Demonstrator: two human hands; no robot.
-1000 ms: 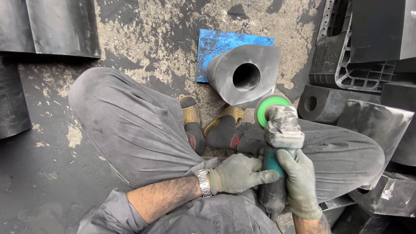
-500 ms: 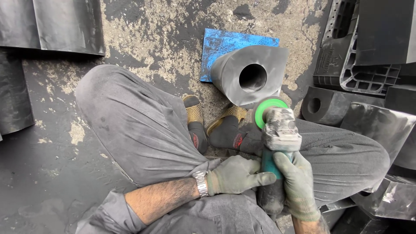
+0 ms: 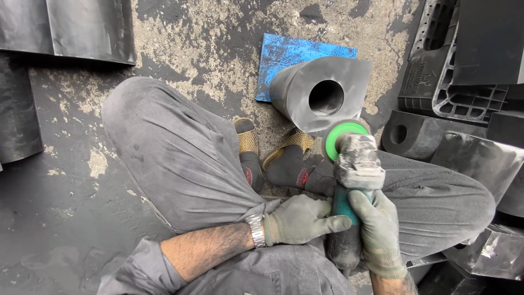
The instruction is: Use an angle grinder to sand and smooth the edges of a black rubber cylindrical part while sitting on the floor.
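Head view: both gloved hands — left hand (image 3: 299, 219), right hand (image 3: 377, 229) — are clamping fingers around the grinder (image 3: 353, 186), steadying its green disc (image 3: 343, 136) against the black casting (image 3: 319, 93).

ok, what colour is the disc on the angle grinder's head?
Green, on the dusty grey handheld angle grinder; its round disc shows best in the head view.

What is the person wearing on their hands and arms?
Both hands wear dusty grey-green fabric gloves: the left hand and the right hand. The right glove has a ribbed knitted cuff. The left arm has a silver metal wristwatch just behind the glove, and a grey sleeve pushed up toward the elbow, leaving the forearm bare. The right arm is mostly out of view.
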